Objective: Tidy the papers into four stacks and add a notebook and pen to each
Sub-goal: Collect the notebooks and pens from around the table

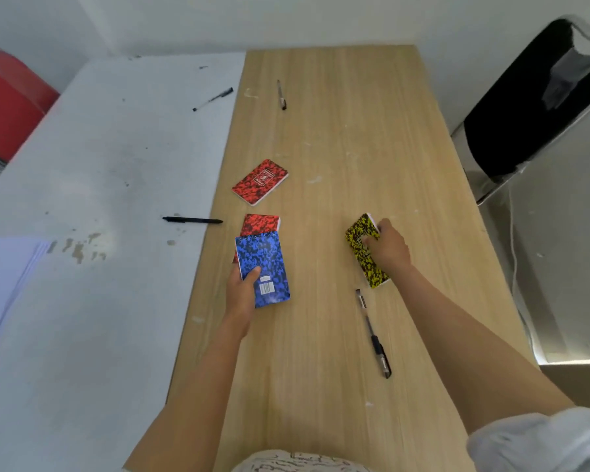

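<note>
The left hand (241, 294), in the lower middle of the frame, grasps the blue notebook (263, 269): the thumb lies on its cover beside the barcode label and the other fingers are under it. This notebook partly covers a red notebook (261, 223), of which only the upper part shows above the blue one. If the two touch, I cannot tell.

The right hand (387, 248), right of centre, grasps the yellow notebook (365, 250) from its right side, with the thumb over the cover. The notebook stands tilted on its long edge, its lower corner at the wood table (338, 131).

A second red notebook (260, 181) lies flat on the wood table a little above the middle of the frame, apart from the others.

Four pens are in view. One pen (373, 333) lies on the wood table just below the yellow notebook, in the lower right part. One black pen (192, 220) lies on the white table (99, 148), left of the partly covered red notebook. Two more lie in the upper part: one (213, 99) on the white table and one (281, 94) on the wood table.

At the left edge of the frame a stack of white papers (4, 277) lies on the white table. A red chair (11, 100) is in the upper left and a black chair (532, 107) in the upper right.
</note>
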